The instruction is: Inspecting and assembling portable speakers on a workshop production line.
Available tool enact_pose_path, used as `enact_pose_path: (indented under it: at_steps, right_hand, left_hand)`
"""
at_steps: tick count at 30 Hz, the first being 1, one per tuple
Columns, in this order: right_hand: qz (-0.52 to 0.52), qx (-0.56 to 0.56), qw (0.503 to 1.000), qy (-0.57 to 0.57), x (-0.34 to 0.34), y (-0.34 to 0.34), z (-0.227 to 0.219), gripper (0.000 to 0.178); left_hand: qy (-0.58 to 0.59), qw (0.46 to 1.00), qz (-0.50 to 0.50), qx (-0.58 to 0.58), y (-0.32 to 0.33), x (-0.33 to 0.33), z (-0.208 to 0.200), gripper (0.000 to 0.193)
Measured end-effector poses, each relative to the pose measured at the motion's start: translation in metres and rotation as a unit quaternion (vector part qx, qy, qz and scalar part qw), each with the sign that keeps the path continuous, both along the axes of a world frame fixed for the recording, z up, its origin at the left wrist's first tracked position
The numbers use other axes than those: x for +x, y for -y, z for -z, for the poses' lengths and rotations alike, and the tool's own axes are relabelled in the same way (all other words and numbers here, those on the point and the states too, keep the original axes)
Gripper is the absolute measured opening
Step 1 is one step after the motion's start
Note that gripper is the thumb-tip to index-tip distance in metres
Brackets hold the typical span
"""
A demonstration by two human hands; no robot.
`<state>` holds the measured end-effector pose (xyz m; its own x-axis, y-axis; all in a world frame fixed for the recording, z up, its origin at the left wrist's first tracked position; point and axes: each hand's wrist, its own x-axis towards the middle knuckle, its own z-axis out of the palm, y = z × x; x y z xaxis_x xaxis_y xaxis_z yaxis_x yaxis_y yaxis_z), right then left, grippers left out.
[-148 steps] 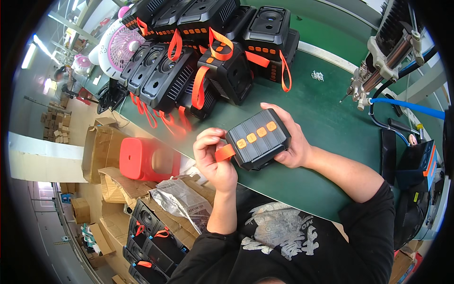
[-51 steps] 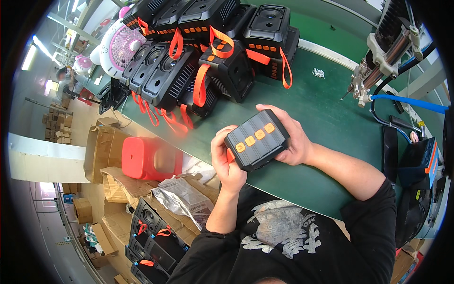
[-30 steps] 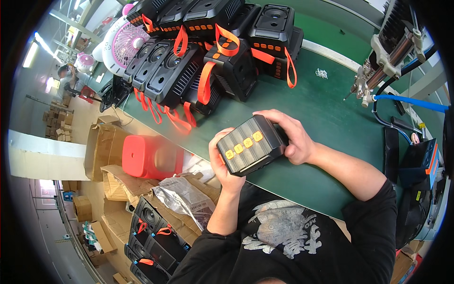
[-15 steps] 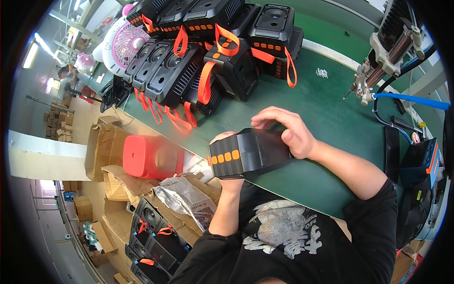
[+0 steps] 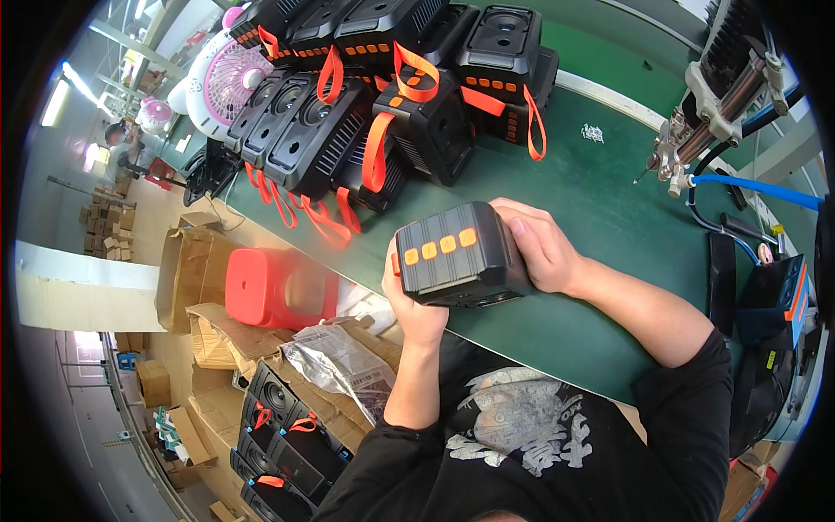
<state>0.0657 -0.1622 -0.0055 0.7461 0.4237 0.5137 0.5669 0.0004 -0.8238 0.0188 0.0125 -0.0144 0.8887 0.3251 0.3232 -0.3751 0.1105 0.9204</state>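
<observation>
in the head view, the only one, both bare hands are closed around one black speaker (image 5: 496, 248), held up over the green table (image 5: 609, 287) close to its near edge. the left hand (image 5: 417, 311) cups the speaker's left end, its fingers mostly hidden behind and under it. the right hand (image 5: 550, 250) grips the right side, thumb lying along the casing and fingers curled over the back. the ribbed face with a row of four orange buttons (image 5: 448, 244) is turned up toward the head, and a bit of red-orange strap (image 5: 396, 264) shows beside the left hand.

toward the table's far left corner more black speakers (image 5: 426, 139) are heaped, some on top of others, with red-orange loops hanging from many. a pink and white fan (image 5: 230, 83) is just left of the heap. a small pile of silvery bits (image 5: 592, 133), too small to make out, lies near the far edge. toward the right edge there is a metal tool (image 5: 678, 152) with a thin tip and a blue hose (image 5: 757, 190). off the near edge, to the left, is a red stool (image 5: 252, 287); nearer the person, speaker panels (image 5: 278, 400) lie by torn cardboard (image 5: 213, 383).
</observation>
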Motion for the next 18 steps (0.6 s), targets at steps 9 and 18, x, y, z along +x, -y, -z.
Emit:
enact_pose_path:
  at_steps: [9,18]
  right_hand:
    - [0.022,-0.022,0.999,-0.019,-0.002,0.0,-0.003,0.047]
    - [0.041,0.02,0.996,0.073,-0.001,0.001,0.004,0.032]
  left_hand:
    - [0.105,0.981,0.043,0.158,-0.008,0.021,-0.02,0.023]
    - [0.111,0.972,0.083,0.188,-0.016,0.03,-0.028,0.026]
